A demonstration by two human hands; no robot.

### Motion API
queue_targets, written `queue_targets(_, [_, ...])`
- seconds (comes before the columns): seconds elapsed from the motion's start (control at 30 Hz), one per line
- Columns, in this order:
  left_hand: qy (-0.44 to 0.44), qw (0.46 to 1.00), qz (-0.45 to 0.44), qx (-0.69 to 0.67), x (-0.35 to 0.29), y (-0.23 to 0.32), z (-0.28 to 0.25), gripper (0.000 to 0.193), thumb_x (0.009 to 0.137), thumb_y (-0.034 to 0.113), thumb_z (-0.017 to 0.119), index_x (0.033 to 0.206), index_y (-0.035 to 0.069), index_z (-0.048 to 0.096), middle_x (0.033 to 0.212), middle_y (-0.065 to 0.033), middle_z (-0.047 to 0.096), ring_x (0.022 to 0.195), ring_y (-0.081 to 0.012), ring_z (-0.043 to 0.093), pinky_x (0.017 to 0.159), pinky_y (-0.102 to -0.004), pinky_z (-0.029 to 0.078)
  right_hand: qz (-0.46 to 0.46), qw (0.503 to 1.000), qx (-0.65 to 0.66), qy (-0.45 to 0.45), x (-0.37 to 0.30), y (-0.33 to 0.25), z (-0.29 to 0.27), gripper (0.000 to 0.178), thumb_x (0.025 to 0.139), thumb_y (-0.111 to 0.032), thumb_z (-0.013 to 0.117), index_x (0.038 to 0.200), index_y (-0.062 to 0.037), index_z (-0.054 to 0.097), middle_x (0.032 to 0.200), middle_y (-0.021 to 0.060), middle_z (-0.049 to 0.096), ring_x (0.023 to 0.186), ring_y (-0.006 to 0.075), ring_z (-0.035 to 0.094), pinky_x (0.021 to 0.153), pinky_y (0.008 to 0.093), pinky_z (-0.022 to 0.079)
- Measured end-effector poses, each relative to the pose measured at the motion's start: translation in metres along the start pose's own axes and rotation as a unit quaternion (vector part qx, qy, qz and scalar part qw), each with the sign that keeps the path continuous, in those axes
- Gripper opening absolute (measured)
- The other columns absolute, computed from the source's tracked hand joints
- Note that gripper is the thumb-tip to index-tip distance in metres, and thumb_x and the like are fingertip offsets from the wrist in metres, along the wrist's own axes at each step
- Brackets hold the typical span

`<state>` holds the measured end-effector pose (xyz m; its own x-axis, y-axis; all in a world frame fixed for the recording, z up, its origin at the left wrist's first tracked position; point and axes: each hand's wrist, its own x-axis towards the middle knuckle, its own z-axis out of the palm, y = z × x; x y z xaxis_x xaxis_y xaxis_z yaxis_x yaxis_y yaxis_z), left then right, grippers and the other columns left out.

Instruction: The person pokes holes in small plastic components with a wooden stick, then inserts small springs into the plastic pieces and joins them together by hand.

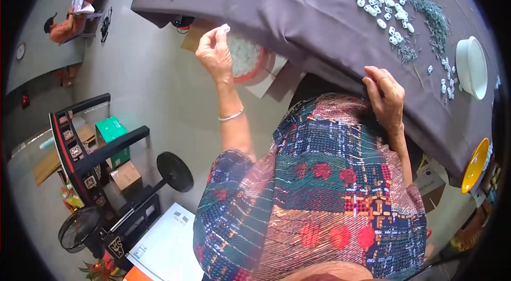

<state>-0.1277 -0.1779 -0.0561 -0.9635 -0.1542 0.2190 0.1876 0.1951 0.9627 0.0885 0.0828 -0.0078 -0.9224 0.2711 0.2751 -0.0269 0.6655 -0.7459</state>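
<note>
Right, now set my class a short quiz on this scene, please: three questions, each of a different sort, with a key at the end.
1. Which hand pinches a small white piece?
2. True or false: the white basin sits on the dark tablecloth.
3. What colour is the rim of the tub that shows just beyond the table's near edge? A) blue B) red C) green

Key:
1. The left hand, between thumb and fingertips.
2. True.
3. B.
</note>
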Motion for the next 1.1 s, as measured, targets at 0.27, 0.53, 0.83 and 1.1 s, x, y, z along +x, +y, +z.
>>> queue_targets(0.27, [0.002, 0.986, -0.035, 0.166, 0.001, -0.039, -0.037, 0.016, 0.079, 0.011, 0.067, 0.086, -0.003, 0.066, 0.075, -0.0048, 0.066, 0.069, -0.0103, 0.059, 0.064, -0.0238, 0.047, 0.004, 1.000, -0.010, -0.013, 0.005, -0.008, 0.007, 0.020, 0.078, 0.004, 0.059, 0.098, 0.0039, 0.059, 0.082, 0.0123, 0.060, 0.070, 0.0181, 0.059, 0.064, 0.0257, 0.046])
queue_targets(0.53, [0.091, 0.993, 0.074, 0.034, 0.010, 0.011, -0.024, 0.017, 0.080, 0.008, 0.066, 0.093, -0.003, 0.065, 0.081, -0.0053, 0.063, 0.071, -0.0114, 0.057, 0.067, -0.0240, 0.048, -0.020, 0.999, -0.036, 0.002, 0.006, -0.010, 0.002, 0.020, 0.078, 0.003, 0.060, 0.097, 0.0037, 0.059, 0.083, 0.0141, 0.062, 0.071, 0.0210, 0.061, 0.065, 0.0279, 0.048])
queue_targets(0.83, [-0.299, 0.818, 0.310, -0.382, -0.080, 0.230, -0.023, 0.042, 0.083, 0.048, 0.054, 0.099, 0.010, 0.055, 0.085, -0.0011, 0.049, 0.079, -0.0215, 0.047, 0.072, -0.0397, 0.038, -0.062, 0.998, -0.014, 0.024, 0.005, -0.003, 0.017, 0.018, 0.076, 0.000, 0.062, 0.093, 0.0003, 0.060, 0.077, 0.0125, 0.061, 0.068, 0.0257, 0.059, 0.063, 0.0315, 0.048])
queue_targets(1.1, [-0.225, 0.710, 0.239, -0.622, -0.116, 0.260, 0.011, 0.024, 0.076, 0.012, 0.064, 0.098, 0.011, 0.054, 0.102, 0.0041, 0.051, 0.093, -0.0101, 0.050, 0.066, -0.0309, 0.048, -0.057, 0.980, -0.157, 0.108, 0.028, 0.033, -0.006, 0.023, 0.074, -0.002, 0.063, 0.097, -0.0013, 0.059, 0.090, 0.0145, 0.057, 0.082, 0.0294, 0.058, 0.070, 0.0362, 0.049])
